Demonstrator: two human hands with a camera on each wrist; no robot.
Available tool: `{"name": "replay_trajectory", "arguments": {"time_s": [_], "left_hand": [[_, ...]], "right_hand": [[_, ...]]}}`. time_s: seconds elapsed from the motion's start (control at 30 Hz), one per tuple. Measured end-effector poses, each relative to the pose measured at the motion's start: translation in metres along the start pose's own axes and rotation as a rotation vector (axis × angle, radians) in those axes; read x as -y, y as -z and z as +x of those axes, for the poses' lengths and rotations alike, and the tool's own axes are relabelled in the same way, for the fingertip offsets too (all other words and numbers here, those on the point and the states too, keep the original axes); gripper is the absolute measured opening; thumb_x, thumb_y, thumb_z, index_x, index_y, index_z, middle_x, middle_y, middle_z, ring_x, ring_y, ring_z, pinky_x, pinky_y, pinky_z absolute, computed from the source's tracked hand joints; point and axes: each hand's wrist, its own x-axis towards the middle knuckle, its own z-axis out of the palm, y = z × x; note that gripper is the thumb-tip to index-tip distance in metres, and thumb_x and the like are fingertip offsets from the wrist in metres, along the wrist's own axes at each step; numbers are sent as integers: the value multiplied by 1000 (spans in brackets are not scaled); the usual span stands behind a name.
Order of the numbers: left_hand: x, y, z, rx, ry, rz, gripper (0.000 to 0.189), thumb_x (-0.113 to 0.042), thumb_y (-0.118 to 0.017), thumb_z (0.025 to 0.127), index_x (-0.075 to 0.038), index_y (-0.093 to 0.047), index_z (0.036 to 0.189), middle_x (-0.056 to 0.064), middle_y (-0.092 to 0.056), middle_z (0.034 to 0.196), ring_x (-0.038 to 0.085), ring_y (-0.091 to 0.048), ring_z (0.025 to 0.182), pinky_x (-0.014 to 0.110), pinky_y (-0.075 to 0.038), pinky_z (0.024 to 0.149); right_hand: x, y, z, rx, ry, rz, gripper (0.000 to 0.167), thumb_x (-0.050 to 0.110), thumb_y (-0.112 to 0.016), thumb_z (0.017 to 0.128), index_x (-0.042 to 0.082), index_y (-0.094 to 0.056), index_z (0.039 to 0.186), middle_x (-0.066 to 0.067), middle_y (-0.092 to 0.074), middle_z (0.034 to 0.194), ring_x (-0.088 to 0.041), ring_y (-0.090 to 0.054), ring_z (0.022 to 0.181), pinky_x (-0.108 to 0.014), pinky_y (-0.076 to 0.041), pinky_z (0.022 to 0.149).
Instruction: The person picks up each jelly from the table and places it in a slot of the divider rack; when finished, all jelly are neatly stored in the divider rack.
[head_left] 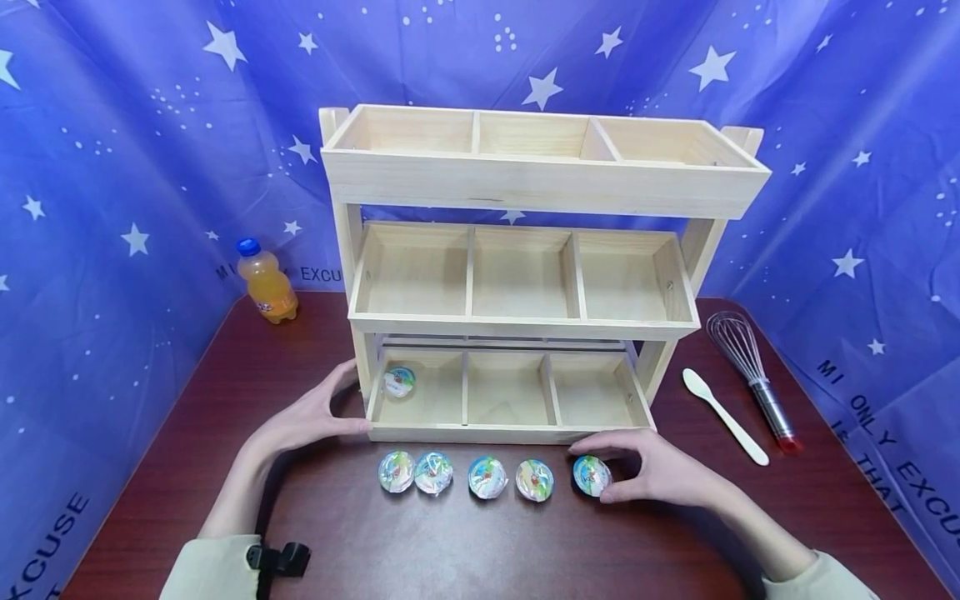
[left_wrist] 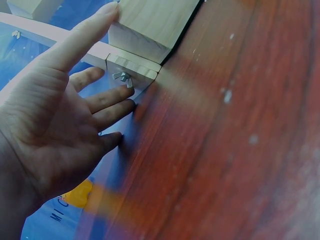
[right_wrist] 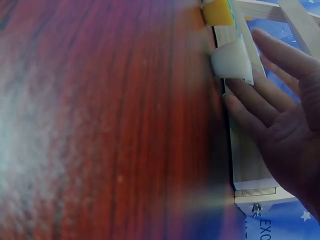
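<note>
My left hand point(head_left: 311, 414) is at the lower left corner of a wooden three-tier shelf rack point(head_left: 543, 185), its thumb at the bottom bin's front edge and its fingers extended along the side. A winged nut point(left_wrist: 123, 76) shows beside those fingertips. Around the rightmost jelly cup point(head_left: 592, 475), my right hand point(head_left: 663, 471) has thumb and fingers spread. In the right wrist view this cup looks white point(right_wrist: 232, 61), with fingers against its side and the thumb apart from it. Several more foil-lidded jelly cups point(head_left: 487, 477) stand in a row before the rack. One cup point(head_left: 399, 382) lies in the bottom left compartment.
An orange drink bottle point(head_left: 267, 282) stands at the back left of the dark red table point(head_left: 480, 554). Right of the rack lie a pale spoon point(head_left: 723, 415) and a whisk point(head_left: 757, 379). A blue star-patterned curtain point(head_left: 150, 167) encloses the table's back and sides.
</note>
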Motion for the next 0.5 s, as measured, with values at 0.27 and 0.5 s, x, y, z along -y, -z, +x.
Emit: {"name": "replay_trajectory", "arguments": {"time_s": [0.27, 0.5], "left_hand": [[-1, 0, 0, -3, 8, -12, 104, -40, -85, 83, -21, -20, 162, 13, -27, 170, 39, -25, 158, 68, -19, 125], [-1, 0, 0, -2, 5, 0, 104, -40, -84, 84, -20, -19, 163, 16, -26, 170, 41, -24, 157, 69, -19, 124]], "right_hand": [[-6, -2, -2, 19, 1, -14, 56, 27, -88, 81, 20, -69, 132, 5, -72, 129, 0, -64, 120, -11, -47, 101], [-8, -5, -3, 16, 25, -25, 51, 26, -88, 81, 18, -71, 129, 5, -73, 124, -1, -65, 116, -9, -45, 100]]}}
